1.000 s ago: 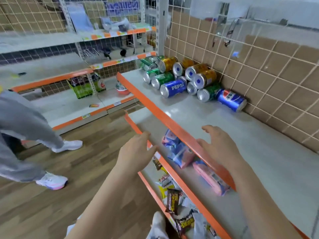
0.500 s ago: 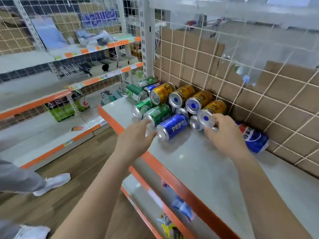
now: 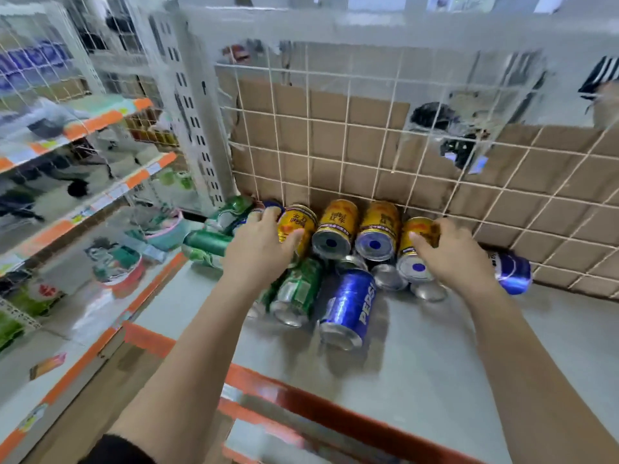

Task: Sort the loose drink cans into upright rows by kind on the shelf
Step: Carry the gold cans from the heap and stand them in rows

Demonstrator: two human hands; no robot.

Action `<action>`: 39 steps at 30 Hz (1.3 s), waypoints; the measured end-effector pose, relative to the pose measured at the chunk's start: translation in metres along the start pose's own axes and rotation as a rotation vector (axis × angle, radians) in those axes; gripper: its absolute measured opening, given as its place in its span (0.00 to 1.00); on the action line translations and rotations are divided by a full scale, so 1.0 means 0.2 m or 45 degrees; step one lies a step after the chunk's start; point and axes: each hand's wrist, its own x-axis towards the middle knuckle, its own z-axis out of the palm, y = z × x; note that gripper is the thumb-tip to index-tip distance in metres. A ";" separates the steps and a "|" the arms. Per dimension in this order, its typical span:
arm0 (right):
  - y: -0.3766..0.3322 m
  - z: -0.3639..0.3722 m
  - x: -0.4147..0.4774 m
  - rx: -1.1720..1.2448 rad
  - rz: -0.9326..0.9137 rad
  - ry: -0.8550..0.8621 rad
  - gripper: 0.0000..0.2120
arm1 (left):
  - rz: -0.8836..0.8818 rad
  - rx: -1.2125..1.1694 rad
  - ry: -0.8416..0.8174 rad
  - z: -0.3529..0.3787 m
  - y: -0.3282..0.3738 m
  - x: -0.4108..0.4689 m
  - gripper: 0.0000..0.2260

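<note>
A heap of drink cans lies on its side at the back of the grey shelf point(image 3: 435, 356), against the wire grid. Several gold cans top the heap. My left hand point(image 3: 261, 249) curls round the leftmost gold can point(image 3: 298, 222). My right hand point(image 3: 449, 252) grips the rightmost gold can point(image 3: 413, 252). Two more gold cans point(image 3: 336, 229) lie between them. Green cans point(image 3: 298, 289) lie under and left of my left hand. A blue Pepsi can point(image 3: 348, 306) points toward me, and another blue can point(image 3: 510, 271) lies right of my right hand.
The shelf's orange front edge point(image 3: 335, 410) runs across below my arms. Cardboard backs the wire grid point(image 3: 368, 135) behind the cans. Neighbouring shelves point(image 3: 83, 195) with orange strips and mixed goods stand to the left. Bare shelf surface stretches to the right of the heap.
Both hands moved forward into the heap. The left hand went from hovering near the green cans to gripping the left gold can, and the right hand closed round the right gold can.
</note>
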 end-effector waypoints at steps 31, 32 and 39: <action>0.01 0.03 0.00 0.480 -0.103 0.173 0.25 | -0.080 -0.986 0.303 0.01 -0.05 0.10 0.28; 0.02 0.03 -0.01 0.501 -0.128 0.175 0.24 | -0.070 -1.006 0.319 0.00 -0.04 0.08 0.27; 0.04 -0.02 -0.14 0.956 -0.147 0.044 0.20 | 0.152 -1.210 0.152 -0.09 0.06 -0.09 0.19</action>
